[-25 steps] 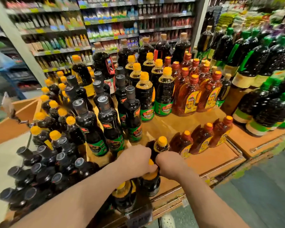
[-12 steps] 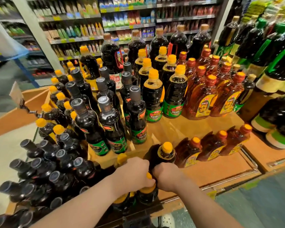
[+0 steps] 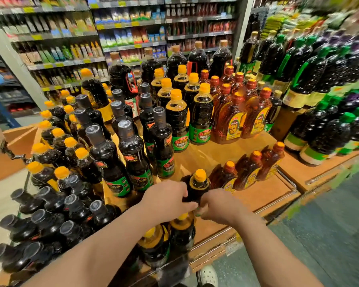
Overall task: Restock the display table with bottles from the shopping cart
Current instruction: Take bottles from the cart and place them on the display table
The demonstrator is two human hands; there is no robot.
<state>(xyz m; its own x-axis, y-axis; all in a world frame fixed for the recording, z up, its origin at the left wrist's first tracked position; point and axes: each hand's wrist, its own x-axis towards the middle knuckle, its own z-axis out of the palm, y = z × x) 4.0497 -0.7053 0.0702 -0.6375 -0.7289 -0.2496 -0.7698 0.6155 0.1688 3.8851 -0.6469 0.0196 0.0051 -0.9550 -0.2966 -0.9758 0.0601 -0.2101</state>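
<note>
Both hands, left [image 3: 170,196] and right [image 3: 220,206], are gripping the yellow-capped bottle [image 3: 197,187] at its body, standing it on the table [image 3: 263,195] front tier. Probably full, heavy, slick plastic; I'm judging the waist safest.

Large green characters 料酒 stand on the yellow labels of two amber bottles [image 3: 229,114] on the upper tier of the display table [image 3: 207,154]. A grey-capped dark bottle [image 3: 110,160] at the table's front left carries a green label ending in 酱油; its first character is too blurred to read. Green labels on the orange-capped dark bottles [image 3: 201,117] hold white characters too small to make out. Red characters on a white label of a big jug [image 3: 122,79] behind are illegible. Yellow price tags on the background shelves [image 3: 133,23] are blurred beyond reading.
</note>
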